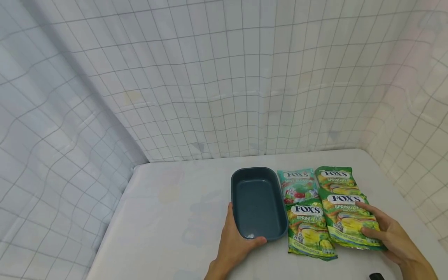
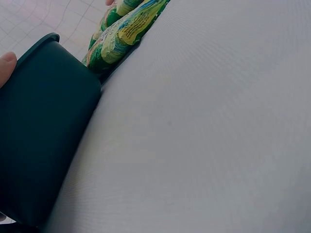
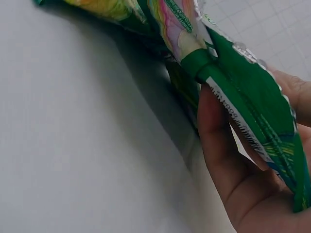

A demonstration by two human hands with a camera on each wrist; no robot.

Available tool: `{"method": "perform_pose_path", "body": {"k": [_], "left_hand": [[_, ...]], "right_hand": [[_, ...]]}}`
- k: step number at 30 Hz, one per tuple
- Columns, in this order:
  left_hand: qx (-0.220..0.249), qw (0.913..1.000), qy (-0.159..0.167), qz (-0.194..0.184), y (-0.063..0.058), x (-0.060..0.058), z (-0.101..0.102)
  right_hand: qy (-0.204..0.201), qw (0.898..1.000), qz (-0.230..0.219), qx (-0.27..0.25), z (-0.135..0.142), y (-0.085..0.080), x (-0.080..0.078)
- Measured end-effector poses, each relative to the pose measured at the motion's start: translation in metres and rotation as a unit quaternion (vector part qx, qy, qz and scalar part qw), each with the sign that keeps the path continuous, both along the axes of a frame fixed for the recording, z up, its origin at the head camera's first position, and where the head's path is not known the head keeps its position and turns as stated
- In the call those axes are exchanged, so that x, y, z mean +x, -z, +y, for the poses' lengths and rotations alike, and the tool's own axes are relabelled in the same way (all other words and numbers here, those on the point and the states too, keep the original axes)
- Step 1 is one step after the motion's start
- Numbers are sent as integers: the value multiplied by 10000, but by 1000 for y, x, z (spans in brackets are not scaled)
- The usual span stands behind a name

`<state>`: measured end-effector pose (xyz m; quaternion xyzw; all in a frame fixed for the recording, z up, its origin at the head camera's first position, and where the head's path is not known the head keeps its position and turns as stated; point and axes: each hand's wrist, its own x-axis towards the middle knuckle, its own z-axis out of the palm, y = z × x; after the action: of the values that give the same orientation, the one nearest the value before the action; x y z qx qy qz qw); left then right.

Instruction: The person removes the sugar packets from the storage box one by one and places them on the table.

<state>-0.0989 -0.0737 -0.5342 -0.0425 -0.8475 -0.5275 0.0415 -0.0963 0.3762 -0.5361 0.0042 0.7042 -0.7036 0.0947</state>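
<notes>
A dark teal rectangular dish stands on the white table, and my left hand holds its near left corner, thumb along the front and fingers along the left side. In the left wrist view a fingertip shows at the dish's rim. My right hand grips the right edge of a green Fox's Spring Tea candy bag; in the right wrist view, fingers lie under the bag's sealed edge. This bag overlaps another Spring Tea bag behind it.
Right beside the dish lie a turquoise Fox's Mint Blossom bag and, nearer, a third Spring Tea bag. A small black object shows at the bottom edge. White gridded curtains surround the table.
</notes>
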Motion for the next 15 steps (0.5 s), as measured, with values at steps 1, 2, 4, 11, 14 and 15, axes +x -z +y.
{"method": "perform_pose_path", "body": {"k": [1, 2, 4, 11, 14, 15], "left_hand": [[15, 10000, 3, 14, 0, 0, 0], [36, 10000, 9, 26, 1, 0, 0], [78, 10000, 13, 55, 1, -1, 0], [121, 9999, 31, 10, 1, -1, 0], [91, 10000, 21, 25, 1, 0, 0], [101, 9999, 22, 31, 1, 0, 0]], "right_hand": [[18, 9999, -7, 113, 1, 2, 1], [27, 9998, -9, 200, 2, 3, 1], [32, 9994, 2, 353, 5, 6, 2], [111, 9957, -130, 909, 12, 14, 7], [48, 9926, -165, 1203, 13, 14, 8], [9, 9914, -180, 1296, 12, 13, 8]]}}
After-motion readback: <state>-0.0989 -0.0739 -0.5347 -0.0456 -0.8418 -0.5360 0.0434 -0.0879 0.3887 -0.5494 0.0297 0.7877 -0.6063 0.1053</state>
